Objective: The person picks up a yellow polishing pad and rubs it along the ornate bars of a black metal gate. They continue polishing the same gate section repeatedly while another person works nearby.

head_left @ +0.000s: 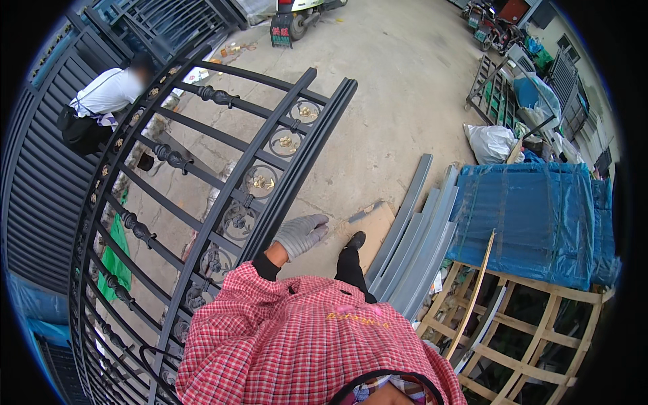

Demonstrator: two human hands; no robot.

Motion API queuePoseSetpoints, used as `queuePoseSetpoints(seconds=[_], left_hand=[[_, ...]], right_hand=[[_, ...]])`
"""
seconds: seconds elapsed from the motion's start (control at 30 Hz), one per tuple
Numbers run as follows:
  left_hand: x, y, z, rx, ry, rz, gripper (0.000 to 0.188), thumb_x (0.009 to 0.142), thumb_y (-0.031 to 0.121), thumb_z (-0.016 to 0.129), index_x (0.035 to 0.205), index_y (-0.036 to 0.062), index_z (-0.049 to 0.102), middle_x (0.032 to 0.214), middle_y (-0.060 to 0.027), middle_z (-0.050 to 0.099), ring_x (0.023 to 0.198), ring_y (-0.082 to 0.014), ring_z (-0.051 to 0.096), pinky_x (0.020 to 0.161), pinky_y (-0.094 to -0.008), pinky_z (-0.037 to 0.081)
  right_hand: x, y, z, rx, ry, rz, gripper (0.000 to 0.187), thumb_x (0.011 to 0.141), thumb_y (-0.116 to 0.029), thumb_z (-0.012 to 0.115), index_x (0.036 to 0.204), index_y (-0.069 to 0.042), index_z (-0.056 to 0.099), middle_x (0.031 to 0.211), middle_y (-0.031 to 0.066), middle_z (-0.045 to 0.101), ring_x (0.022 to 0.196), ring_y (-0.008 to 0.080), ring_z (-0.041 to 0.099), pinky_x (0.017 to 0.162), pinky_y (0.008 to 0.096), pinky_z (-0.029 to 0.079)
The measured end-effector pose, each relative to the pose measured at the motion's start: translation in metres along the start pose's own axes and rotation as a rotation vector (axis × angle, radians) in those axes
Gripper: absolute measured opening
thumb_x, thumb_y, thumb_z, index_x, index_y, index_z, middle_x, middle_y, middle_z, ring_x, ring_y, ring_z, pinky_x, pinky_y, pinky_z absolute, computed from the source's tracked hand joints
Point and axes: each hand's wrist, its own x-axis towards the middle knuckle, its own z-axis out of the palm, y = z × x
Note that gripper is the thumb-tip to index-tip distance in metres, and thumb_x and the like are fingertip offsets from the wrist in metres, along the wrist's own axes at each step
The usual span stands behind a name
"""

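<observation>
My left hand [302, 236] wears a grey glove. It is beside the near rail [297, 172] of a black metal fence panel [219, 182], with its fingers stretched out to the right and nothing visible in them. Whether the wrist or palm touches the rail I cannot tell. The panel rises tilted along my left side. It has long bars with turned knobs, plus a band of scroll rings with gold flowers [260, 182]. My left arm is in a red checked sleeve [229, 297]. My right hand does not show.
Behind the panel, a person in a white shirt [104, 94] bends forward. To my right lie grey metal profiles [408, 243], cardboard [371, 233], a blue-wrapped stack [523, 223] and a wooden slatted frame [516, 361]. A white sack [491, 143] and a scooter [299, 20] stand farther off.
</observation>
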Motion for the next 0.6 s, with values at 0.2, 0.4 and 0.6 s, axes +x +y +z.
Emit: queuePoseSetpoints(seconds=[0.2, 0.4, 0.6], left_hand=[[0.145, 0.023, 0.006, 0.070, 0.009, -0.209, 0.034, 0.080, 0.029, 0.047, 0.100, 0.0024, 0.054, 0.092, -0.0156, 0.058, 0.085, -0.0288, 0.056, 0.074, -0.0332, 0.043], [0.276, 0.015, 0.010, -0.085, 0.221, -0.263, 0.029, 0.080, 0.025, 0.047, 0.097, 0.0031, 0.055, 0.088, -0.0150, 0.059, 0.080, -0.0271, 0.057, 0.070, -0.0318, 0.043], [0.414, -0.007, 0.002, -0.265, 0.337, -0.347, 0.027, 0.081, 0.023, 0.050, 0.099, 0.0033, 0.056, 0.084, -0.0105, 0.061, 0.072, -0.0187, 0.058, 0.065, -0.0263, 0.044]], right_hand=[[0.017, -0.180, 0.115, -0.194, -0.023, 0.008, 0.013, 0.078, -0.023, 0.052, 0.085, -0.012, 0.053, 0.069, 0.0074, 0.058, 0.056, 0.0215, 0.055, 0.050, 0.0334, 0.045], [-0.011, -0.404, 0.322, -0.581, -0.047, -0.334, 0.016, 0.077, -0.024, 0.053, 0.089, -0.013, 0.055, 0.074, 0.0085, 0.060, 0.062, 0.0219, 0.058, 0.055, 0.0339, 0.047], [-0.133, -0.520, 0.625, -0.765, -0.518, -0.710, 0.015, 0.079, -0.015, 0.049, 0.093, -0.012, 0.052, 0.066, 0.0052, 0.057, 0.052, 0.0169, 0.055, 0.044, 0.0303, 0.046]])
